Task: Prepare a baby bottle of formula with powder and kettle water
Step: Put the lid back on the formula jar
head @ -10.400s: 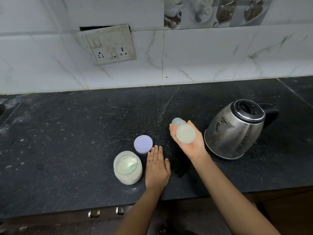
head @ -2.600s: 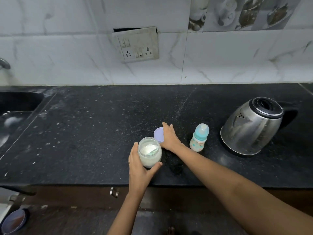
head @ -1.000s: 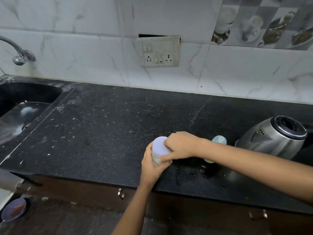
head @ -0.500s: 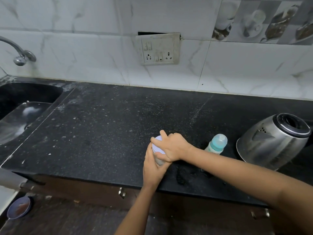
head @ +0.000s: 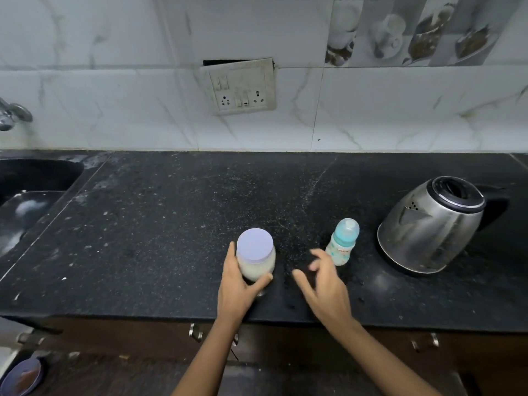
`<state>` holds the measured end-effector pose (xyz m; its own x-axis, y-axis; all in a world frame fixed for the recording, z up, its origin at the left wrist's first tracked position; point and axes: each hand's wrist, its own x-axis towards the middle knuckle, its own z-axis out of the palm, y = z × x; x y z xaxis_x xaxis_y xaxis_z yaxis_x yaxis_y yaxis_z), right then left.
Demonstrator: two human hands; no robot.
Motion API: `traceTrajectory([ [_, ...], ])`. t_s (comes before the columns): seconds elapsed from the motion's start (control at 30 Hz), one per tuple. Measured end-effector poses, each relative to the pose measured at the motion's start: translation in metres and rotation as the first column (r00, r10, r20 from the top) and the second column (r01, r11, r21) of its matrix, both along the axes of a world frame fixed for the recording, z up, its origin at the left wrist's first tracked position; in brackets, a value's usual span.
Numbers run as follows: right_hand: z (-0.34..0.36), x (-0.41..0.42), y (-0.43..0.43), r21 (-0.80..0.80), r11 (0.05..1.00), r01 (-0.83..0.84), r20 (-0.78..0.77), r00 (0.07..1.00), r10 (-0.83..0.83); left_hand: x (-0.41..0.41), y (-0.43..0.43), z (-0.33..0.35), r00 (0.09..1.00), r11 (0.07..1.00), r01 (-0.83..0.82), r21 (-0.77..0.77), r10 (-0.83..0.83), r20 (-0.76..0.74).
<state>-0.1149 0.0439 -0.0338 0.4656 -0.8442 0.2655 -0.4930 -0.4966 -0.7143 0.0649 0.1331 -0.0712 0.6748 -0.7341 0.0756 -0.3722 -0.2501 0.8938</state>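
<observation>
Stretching under both hands, the black counter (head: 171, 224) carries everything. A steel kettle (head: 431, 227) stands upright, well to the right of the right hand's fingers. The left hand (head: 237, 287) grips the powder jar (head: 257, 267), thumb and fingers curled round its wall. The right hand (head: 325, 284), motion-blurred, hovers with its fingers apart and loosely bent, holding nothing. The baby bottle (head: 341, 242) stands capped just beyond those fingertips. A lilac lid (head: 255, 245) sits on the jar, above the left fingers.

bare counter (head: 177, 224) left of jar (head: 256, 258); kettle (head: 431, 224) blocks right
</observation>
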Motion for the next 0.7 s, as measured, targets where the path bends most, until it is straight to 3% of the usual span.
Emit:
traceTrajectory([
  [0.13,-0.027,-0.041,-0.030,0.144,0.965,0.218,0.076,0.970,-0.231,-0.011,0.001,-0.015,0.999,0.999,-0.047,-0.020,0.047,-0.011],
  [0.3,-0.033,-0.042,-0.076,0.202,0.972,0.118,0.066,0.989,-0.134,-0.006,-0.019,-0.012,0.999,0.999,-0.022,-0.045,0.023,0.025],
  [0.7,-0.041,-0.013,-0.122,0.171,0.981,0.096,0.036,0.994,-0.103,0.012,-0.078,-0.003,1.000,1.000,0.019,0.019,-0.019,0.003],
])
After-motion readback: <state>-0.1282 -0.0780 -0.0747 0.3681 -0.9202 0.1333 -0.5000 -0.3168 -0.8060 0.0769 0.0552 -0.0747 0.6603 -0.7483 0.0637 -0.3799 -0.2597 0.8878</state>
